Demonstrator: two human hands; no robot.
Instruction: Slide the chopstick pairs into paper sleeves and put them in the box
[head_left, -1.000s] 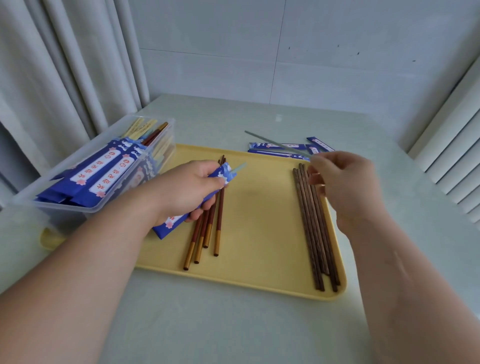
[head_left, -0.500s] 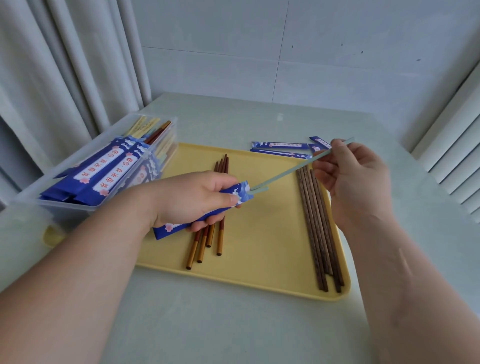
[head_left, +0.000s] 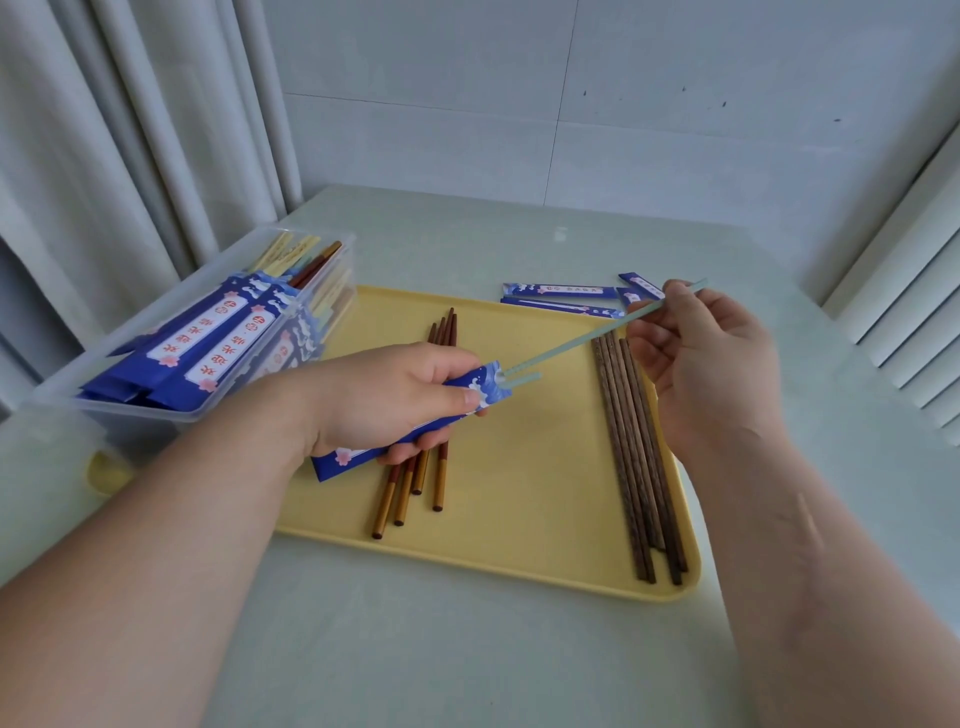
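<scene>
Over the bench (head_left: 467, 649) and the yellow tray (head_left: 519, 467), both hands work in the air. The clear box (head_left: 171, 410) of filled sleeves stands just left of the left hand (head_left: 384, 400). That hand wraps the blue paper sleeve (head_left: 478, 387), which is light and probably creases easily: hold mid-length, loosely. The right hand (head_left: 711, 374), wrist raised, pinches the pale green chopstick (head_left: 571, 345) near its far end, tip at the sleeve mouth. The chopstick looks stiff, light and smooth.
</scene>
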